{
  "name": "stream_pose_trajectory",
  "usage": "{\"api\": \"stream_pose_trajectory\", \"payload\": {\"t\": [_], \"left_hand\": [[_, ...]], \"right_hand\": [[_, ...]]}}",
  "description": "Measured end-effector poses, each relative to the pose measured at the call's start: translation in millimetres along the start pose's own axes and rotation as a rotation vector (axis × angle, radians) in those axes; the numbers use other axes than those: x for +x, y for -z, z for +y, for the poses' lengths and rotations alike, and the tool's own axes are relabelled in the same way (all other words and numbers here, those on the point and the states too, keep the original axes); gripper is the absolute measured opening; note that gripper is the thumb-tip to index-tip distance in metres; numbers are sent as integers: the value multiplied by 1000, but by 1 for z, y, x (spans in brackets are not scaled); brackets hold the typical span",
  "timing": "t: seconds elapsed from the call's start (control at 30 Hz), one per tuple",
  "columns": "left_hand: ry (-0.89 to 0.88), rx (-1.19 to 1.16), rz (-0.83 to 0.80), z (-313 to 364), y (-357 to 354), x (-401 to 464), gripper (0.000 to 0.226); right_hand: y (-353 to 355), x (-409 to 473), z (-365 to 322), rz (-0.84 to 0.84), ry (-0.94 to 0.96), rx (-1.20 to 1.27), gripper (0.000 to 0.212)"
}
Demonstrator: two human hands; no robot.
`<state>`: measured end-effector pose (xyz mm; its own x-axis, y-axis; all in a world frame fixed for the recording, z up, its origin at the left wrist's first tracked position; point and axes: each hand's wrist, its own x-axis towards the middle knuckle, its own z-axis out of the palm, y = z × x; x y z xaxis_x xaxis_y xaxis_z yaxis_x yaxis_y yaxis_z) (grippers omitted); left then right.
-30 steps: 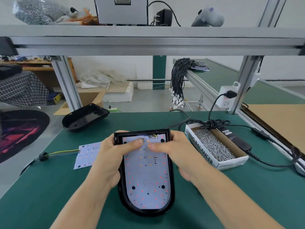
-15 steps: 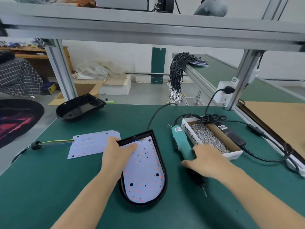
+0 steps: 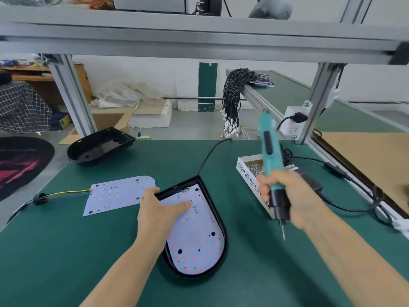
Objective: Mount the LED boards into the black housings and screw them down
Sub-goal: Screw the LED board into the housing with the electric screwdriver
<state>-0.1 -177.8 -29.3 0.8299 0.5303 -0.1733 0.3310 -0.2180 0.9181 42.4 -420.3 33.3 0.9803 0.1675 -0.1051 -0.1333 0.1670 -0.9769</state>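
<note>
Left hand (image 3: 158, 214) flat on LED board (image 3: 194, 235), fingers straight, thumb on its top; board sits inside black housing (image 3: 223, 244) on green worktop (image 3: 66, 251); right hand (image 3: 294, 200) gripping teal screwdriver (image 3: 271, 165), held upright clear of worktop, bit down; screw box (image 3: 250, 173) behind it; second board (image 3: 117, 193) and empty housing (image 3: 99, 146) to the left.

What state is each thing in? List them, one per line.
Near housing: board seated inside.
Board: unscrewed, left hand presses it.
Screwdriver: lifted, bit down, gripped by right hand.
Spare board: loose on table.
Far housing: empty.
Screw box: open.
</note>
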Motion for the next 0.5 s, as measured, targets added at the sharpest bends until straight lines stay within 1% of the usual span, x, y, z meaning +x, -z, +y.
{"api": "stream_pose_trajectory", "payload": {"t": [0.07, 0.13, 0.2, 0.23, 0.33, 0.37, 0.4, 0.47, 0.5], "left_hand": [[5, 38, -17, 0, 0, -1, 85], [-14, 180, -20, 2, 1, -3, 82], [-54, 377, -5, 5, 3, -6, 76], [-64, 412, -20, 6, 6, -7, 77], [-45, 333, -100, 18, 16, -7, 93], [-74, 319, -92, 25, 19, -6, 93], [-133, 323, -60, 31, 21, -2, 86], [-302, 325, 7, 52, 19, 12, 65], [-383, 315, 8, 67, 13, 21, 56]], "right_hand": [[11, -4, -17, 11, 174, 47, 40], [24, -5, -30, 13, 283, 96, 38], [37, -6, -35, 10, 306, 120, 33], [42, -6, -34, 14, 297, 118, 30], [56, -8, -25, 27, 282, 99, 25], [59, -9, -21, 29, 293, 106, 24], [63, -10, -17, 30, 314, 114, 23], [68, -12, -13, 23, 366, 108, 25], [69, -12, -13, 22, 384, 97, 28]]}}
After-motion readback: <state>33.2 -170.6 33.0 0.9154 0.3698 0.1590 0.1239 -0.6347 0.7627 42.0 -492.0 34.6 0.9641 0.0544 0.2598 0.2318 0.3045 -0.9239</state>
